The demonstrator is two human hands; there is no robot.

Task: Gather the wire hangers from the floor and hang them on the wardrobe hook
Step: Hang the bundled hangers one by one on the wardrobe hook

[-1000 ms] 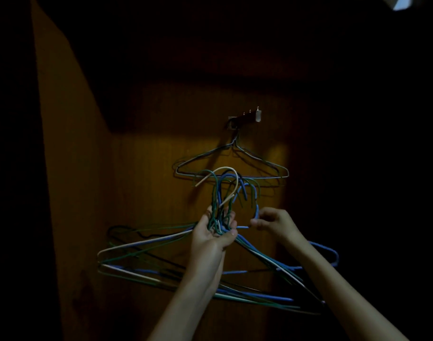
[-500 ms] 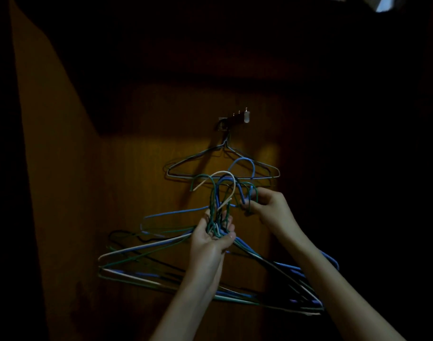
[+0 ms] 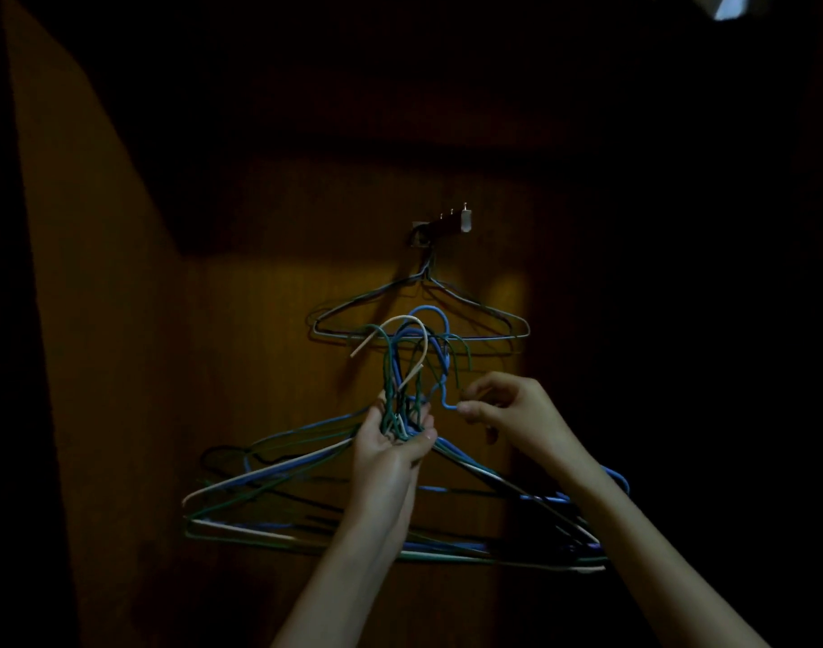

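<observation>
Clutching the bundle of wire hangers by the necks in my left hand, right hand pinching one blue hanger. All just below the wardrobe hook, where two hangers already hang.

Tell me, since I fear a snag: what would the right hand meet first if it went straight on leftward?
Probably the blue wire hanger neck its fingertips already pinch, then the bundled hanger necks in the left hand; depth is unclear.
</observation>
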